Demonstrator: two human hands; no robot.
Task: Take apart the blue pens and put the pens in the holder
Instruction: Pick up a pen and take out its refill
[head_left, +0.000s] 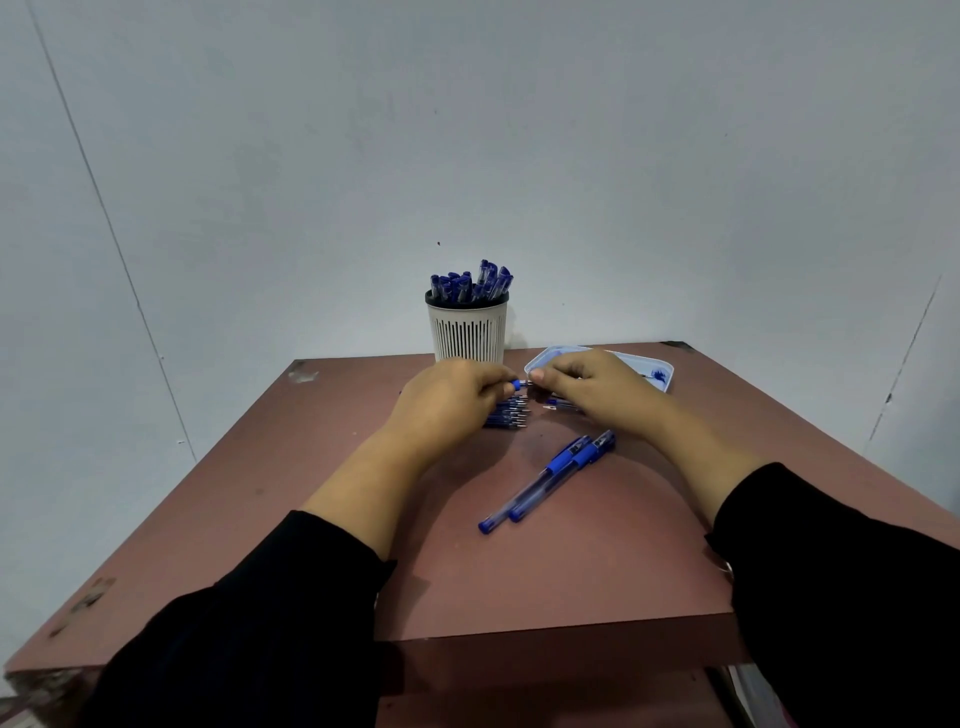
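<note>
Both hands (519, 387) pinch blue pen (517, 385) nr holder (469, 332).

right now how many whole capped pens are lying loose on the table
2, side by side near the middle of the table: left pen and right pen. Others stand in the holder; hands may hide more.

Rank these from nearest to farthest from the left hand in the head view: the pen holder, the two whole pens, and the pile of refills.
1. Pile of refills: beside the left hand.
2. Pen holder: behind it, by the wall.
3. Two whole pens: toward the person, rightward.
</note>
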